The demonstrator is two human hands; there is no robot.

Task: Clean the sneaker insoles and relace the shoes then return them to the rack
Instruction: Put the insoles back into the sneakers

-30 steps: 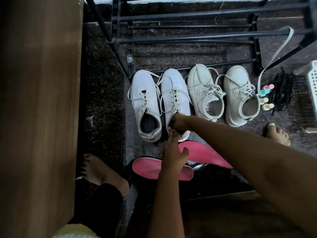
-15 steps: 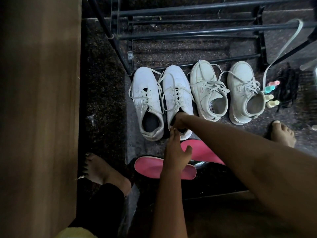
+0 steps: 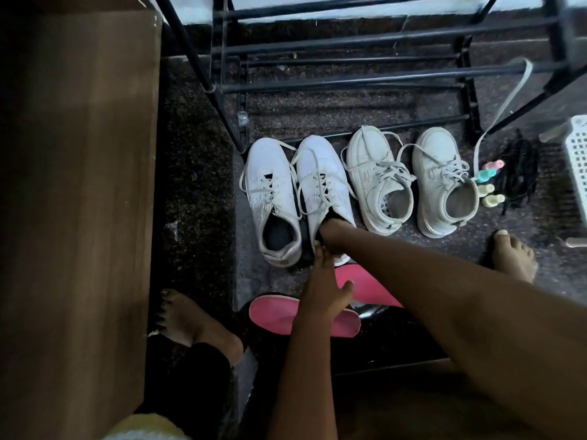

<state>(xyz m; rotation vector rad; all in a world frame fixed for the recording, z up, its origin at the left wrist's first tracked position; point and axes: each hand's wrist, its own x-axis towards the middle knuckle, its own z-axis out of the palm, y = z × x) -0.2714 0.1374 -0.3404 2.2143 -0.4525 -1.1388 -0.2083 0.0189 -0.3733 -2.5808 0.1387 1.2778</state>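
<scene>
My right hand (image 3: 333, 236) is pushed into the opening of the second shoe (image 3: 324, 192) from the left, fingers hidden inside, so I cannot tell how they are set. My left hand (image 3: 324, 287) reaches up just below it, fingertips touching the heel of that shoe, thumb spread out to the right, holding nothing I can see. Under my left wrist lies a pink insole (image 3: 276, 314) on the floor, and a second pink insole (image 3: 365, 285) lies just behind it, partly covered by my right arm.

Four white shoes stand in a row on the dark speckled floor (image 3: 197, 192), toes pointing far. The leftmost shoe (image 3: 270, 192) touches the one I am working in; its laces are loose. To the right stand two more laced sneakers (image 3: 378, 185), side by side, a small gap between them. Far of the row is the black rack (image 3: 349, 42). Right of the shoes are small pastel objects (image 3: 489, 185) and a heap of black laces (image 3: 521, 179). My bare feet (image 3: 190, 319) rest either side.
</scene>
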